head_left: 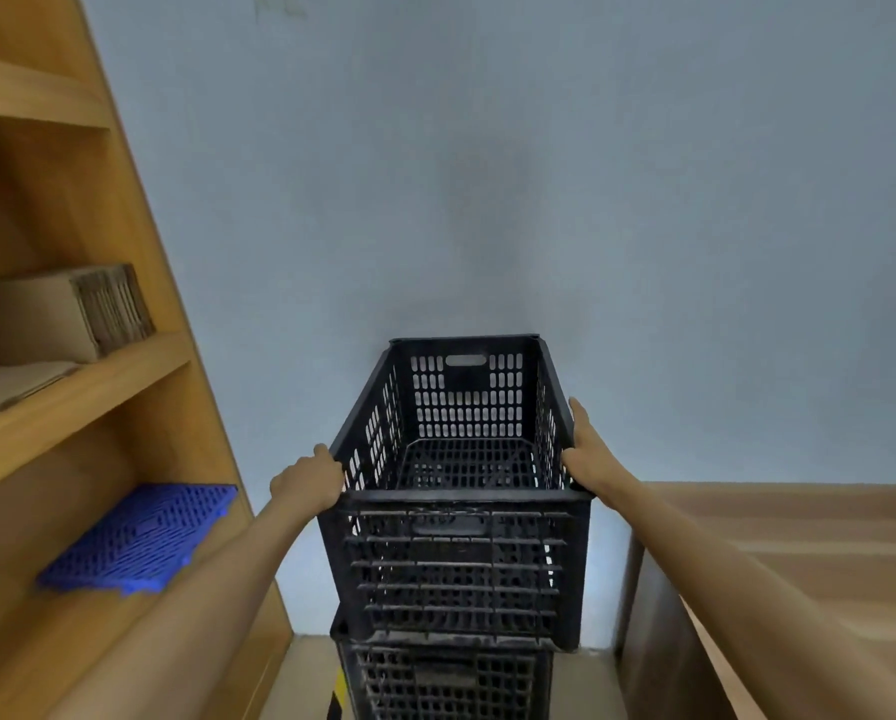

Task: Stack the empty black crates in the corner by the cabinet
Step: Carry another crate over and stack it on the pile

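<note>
Looking down into a corner: pale blue wall (487,174) filling most of the view, well beyond both sets of fingers. Wooden cabinet (123,381) with open shelves running up the side, out past the left hand. Wooden tabletop (825,563) sitting low, out past the right hand.

Between the two hands, holding an empty black crate (461,511), slotted walls, nothing inside, long way pointing at the wall. Resting on top of a second black crate (445,678) directly below the fingers; looking a bit offset rather than perfectly lined up, but can't tell if fully seated. Whole stack sitting in the gap between cabinet and tabletop, close to the wall.

Left hand (308,480) gripping the near left corner of the top crate's rim, fingers (326,454) curled together and hooking over the edge. Right hand (583,449) lying along the right rim, fingers (578,413) stretched out straight and pressed together, flat against the outside of the rim rather than wrapping it. Can't tell where the right thumb is going.

On the cabinet shelves, well off from the left fingers: blue plastic grid panel (139,537) lying flat on the lower shelf, stack of folded cardboard (61,314) on the shelf above. A bit of yellow-and-black marking (339,688) showing beside the bottom crate, too small to make out.
</note>
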{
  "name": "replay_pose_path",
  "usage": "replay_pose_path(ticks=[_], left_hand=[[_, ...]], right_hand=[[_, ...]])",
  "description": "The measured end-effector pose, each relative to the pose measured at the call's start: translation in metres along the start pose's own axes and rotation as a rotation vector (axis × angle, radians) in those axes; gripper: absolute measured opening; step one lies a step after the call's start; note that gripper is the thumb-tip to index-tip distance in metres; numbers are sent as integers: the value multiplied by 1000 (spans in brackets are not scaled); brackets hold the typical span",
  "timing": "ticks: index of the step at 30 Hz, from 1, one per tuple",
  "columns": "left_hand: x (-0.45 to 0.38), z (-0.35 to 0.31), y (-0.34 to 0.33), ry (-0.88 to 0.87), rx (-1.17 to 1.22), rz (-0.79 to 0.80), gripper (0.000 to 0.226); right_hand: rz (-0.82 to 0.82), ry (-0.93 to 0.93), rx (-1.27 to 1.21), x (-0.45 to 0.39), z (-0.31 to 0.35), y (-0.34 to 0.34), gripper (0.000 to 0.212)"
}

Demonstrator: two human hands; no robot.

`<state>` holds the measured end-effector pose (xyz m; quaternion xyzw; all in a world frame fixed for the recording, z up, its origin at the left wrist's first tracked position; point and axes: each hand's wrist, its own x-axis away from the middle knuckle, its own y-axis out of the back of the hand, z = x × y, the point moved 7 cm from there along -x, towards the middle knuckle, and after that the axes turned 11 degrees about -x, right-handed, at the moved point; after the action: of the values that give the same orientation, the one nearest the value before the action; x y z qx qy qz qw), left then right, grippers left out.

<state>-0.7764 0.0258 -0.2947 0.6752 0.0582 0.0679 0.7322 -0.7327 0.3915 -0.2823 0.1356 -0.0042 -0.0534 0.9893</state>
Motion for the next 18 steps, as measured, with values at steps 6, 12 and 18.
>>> replay_pose_path(ticks=[6, 12, 18], left_hand=[[6, -1, 1, 15, 2, -20, 36], [5, -1, -2, 5, 60, -39, 33], [0, -2, 17, -49, 58, -70, 30]], right_hand=[[42, 53, -16, -13, -4, 4, 80], [79, 54, 34, -32, -7, 10, 86], [42, -2, 9, -39, -13, 11, 86]])
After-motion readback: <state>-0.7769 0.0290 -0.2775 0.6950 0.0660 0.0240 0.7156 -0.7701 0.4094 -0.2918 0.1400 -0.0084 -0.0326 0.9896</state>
